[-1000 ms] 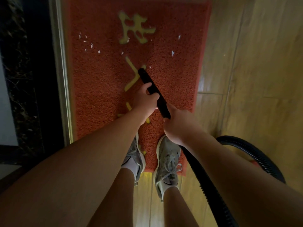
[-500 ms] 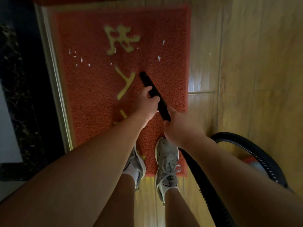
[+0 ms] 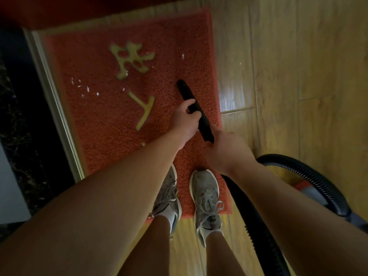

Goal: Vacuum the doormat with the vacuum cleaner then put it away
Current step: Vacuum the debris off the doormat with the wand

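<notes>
Red doormat carries white crumbs; both hands, left hand and right hand, grip the black nozzle, angling it toward them.

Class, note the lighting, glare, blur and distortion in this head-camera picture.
Head view: dim overall; a bright glare patch on the wooden floor beside the doormat; the doormat's far edge smeared by blur; wide-angle distortion bows the threshold strip; the nozzle, gripped by the left hand and right hand, looks fairly sharp.
</notes>
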